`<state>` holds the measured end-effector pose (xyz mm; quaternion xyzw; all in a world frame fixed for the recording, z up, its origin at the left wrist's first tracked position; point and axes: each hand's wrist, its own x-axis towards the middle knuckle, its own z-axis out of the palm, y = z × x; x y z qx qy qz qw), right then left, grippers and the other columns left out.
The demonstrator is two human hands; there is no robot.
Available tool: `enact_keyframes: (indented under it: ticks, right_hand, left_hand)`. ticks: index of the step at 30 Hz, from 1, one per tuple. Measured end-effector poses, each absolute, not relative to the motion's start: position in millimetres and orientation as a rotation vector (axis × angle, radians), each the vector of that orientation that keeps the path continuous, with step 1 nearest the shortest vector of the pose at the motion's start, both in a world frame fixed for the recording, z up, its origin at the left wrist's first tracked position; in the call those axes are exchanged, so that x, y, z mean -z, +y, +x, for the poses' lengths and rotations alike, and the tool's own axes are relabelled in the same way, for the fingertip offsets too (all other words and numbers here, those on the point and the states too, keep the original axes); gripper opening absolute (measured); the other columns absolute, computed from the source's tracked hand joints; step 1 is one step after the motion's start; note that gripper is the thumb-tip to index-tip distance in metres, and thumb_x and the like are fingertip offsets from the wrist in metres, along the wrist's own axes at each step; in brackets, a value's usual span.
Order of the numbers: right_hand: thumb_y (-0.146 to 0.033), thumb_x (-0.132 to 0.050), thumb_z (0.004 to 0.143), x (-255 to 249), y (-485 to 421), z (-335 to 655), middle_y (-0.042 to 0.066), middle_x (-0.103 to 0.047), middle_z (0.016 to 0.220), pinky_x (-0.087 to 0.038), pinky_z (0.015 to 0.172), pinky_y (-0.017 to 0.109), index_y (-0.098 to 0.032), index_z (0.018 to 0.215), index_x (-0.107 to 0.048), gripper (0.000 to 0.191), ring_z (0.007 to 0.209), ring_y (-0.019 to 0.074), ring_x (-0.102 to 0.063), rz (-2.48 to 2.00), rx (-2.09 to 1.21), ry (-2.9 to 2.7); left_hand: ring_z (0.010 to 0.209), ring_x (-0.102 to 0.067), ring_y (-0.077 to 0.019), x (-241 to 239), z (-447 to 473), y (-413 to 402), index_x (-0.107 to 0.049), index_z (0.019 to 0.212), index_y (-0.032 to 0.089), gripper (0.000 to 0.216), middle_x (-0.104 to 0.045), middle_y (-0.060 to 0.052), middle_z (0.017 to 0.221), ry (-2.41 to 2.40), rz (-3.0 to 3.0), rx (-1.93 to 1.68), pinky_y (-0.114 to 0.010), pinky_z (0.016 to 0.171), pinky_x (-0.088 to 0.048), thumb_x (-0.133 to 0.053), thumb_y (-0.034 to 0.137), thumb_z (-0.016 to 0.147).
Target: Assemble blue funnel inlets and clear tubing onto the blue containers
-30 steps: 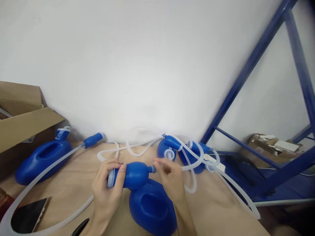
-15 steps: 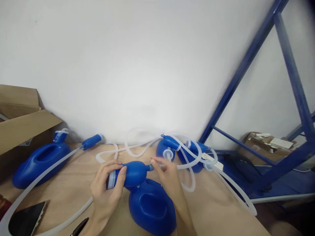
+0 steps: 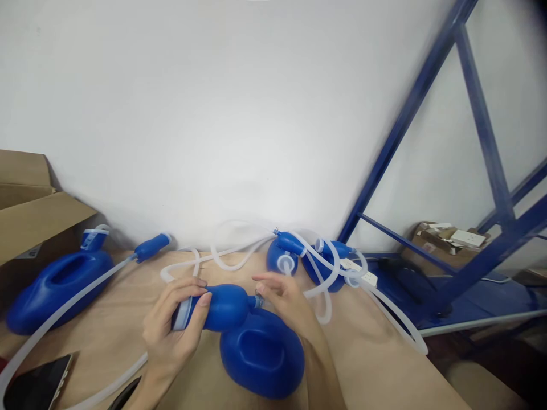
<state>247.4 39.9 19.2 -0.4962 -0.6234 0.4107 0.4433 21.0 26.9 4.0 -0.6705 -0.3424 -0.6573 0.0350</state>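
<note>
My left hand (image 3: 173, 327) is wrapped around the wide end of a blue bulb-shaped plastic funnel (image 3: 228, 307), which lies sideways with its pale rim to the left. My right hand (image 3: 288, 302) is at the narrow neck, its thumb and bent fingers closed at a small metal hose clamp (image 3: 258, 293); the index finger sticks out above. The fingers partly hide the clamp and a short clear tube end. Just below and behind the funnel lies a blue plastic urinal bottle (image 3: 267, 361) with a moulded handle hollow; the funnel covers its mouth.
To the left are another blue bottle (image 3: 64, 285), a funnel with tube (image 3: 151, 247), a cardboard box (image 3: 43, 213) and a phone (image 3: 38, 381). Tangled clear tubes (image 3: 335, 273), blue bottles and a power strip (image 3: 361, 273) lie at back right, beside a blue metal frame (image 3: 401, 125).
The view has swung slightly right, so the scene sits further left. My right index finger has lifted and straightened away from the clamp; my left hand keeps its hold on the funnel.
</note>
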Motion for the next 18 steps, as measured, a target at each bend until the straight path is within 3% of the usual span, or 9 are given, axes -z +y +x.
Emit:
enact_keyframes:
  ticks: [5,7,13,16,18]
  right_hand:
    - [-0.054,-0.065,0.095,-31,20,241,0.001,-0.072,0.059,-0.055,0.058,0.030,-0.018,0.113,-0.083,0.044,0.050,0.0185,-0.068,-1.368,-0.859,-1.508]
    - [-0.055,-0.067,0.094,-33,15,240,-0.001,-0.068,0.052,-0.052,0.055,0.029,-0.017,0.116,-0.083,0.047,0.047,0.0183,-0.066,-1.357,-0.855,-1.526]
    - [-0.059,-0.074,0.087,-28,22,237,0.006,-0.081,0.070,-0.058,0.056,0.033,-0.017,0.116,-0.084,0.052,0.054,0.0227,-0.074,-1.224,-0.909,-1.459]
    - [-0.057,-0.078,0.084,-29,22,235,0.011,-0.085,0.092,-0.062,0.055,0.035,-0.019,0.111,-0.086,0.048,0.051,0.0221,-0.074,-1.178,-0.887,-1.422]
    - [-0.052,-0.078,0.085,-29,20,234,0.011,-0.086,0.094,-0.064,0.056,0.035,-0.020,0.109,-0.086,0.041,0.053,0.0234,-0.076,-1.170,-0.854,-1.429]
  left_hand:
    - [0.088,-0.070,-0.0177,-6,18,27,-0.066,0.092,0.024,0.011,-0.071,0.000,0.095,-1.198,-1.975,2.096,-0.032,0.085,-0.056,-0.067,0.013,0.095]
    - [0.088,-0.070,-0.0187,-7,16,28,-0.065,0.091,0.024,0.010,-0.070,0.000,0.093,-1.242,-1.998,2.102,-0.033,0.084,-0.056,-0.067,0.016,0.095]
    - [0.087,-0.070,-0.0184,-9,17,26,-0.065,0.087,0.025,0.010,-0.071,0.001,0.090,-1.364,-1.941,2.110,-0.030,0.082,-0.055,-0.067,0.022,0.096]
    - [0.084,-0.070,-0.0182,-10,16,27,-0.066,0.084,0.025,0.016,-0.072,0.001,0.087,-1.590,-1.906,2.151,-0.027,0.077,-0.054,-0.067,0.034,0.096]
    - [0.078,-0.068,-0.0182,-11,14,29,-0.066,0.081,0.024,0.025,-0.071,0.001,0.083,-1.766,-1.881,2.176,-0.026,0.071,-0.053,-0.068,0.045,0.094]
